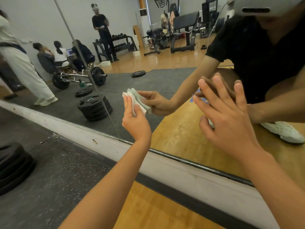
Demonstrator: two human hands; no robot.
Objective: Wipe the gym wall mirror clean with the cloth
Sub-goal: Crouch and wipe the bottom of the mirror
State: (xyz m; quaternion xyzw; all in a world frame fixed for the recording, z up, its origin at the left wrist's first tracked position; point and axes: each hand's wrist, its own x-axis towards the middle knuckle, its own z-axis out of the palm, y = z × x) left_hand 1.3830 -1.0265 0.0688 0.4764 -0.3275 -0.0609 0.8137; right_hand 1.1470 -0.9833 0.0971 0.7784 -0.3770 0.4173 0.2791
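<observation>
A folded white cloth is being pinched in the left hand and held against the wall mirror, low near its white base trim. The right hand, fingers straight and spread, is being pressed flat on the glass, apart from the left.

white cloth, speckled grey mat

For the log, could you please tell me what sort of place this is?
Very likely a gym: stacked weight plates, plus a dumbbell rack and barbell reflected in the wall mirror.
</observation>
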